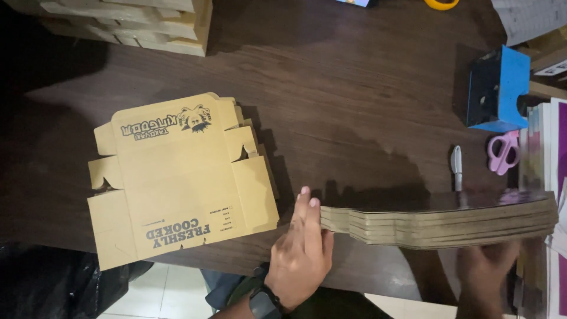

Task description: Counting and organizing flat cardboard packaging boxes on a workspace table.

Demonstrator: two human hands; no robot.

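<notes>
My left hand [301, 251], with a dark watch on the wrist, presses flat against the left end of a stack of flat cardboard blanks [437, 223] that stands on edge across the near side of the dark wooden table [354, 100]. At the stack's right end my right hand [487, 277] is blurred and lies under or against the blanks. To the left lies a pile of unfolded tan box blanks [177, 177] with dark print, apart from both hands.
A blue box [499, 88] stands at the right, with pink scissors [503, 152] and a white pen [456, 166] near it. Stacked printed sheets [546, 147] line the right edge. More cardboard stacks [136, 23] sit at the far left. A yellow ring-shaped object [441, 3] lies at the top edge.
</notes>
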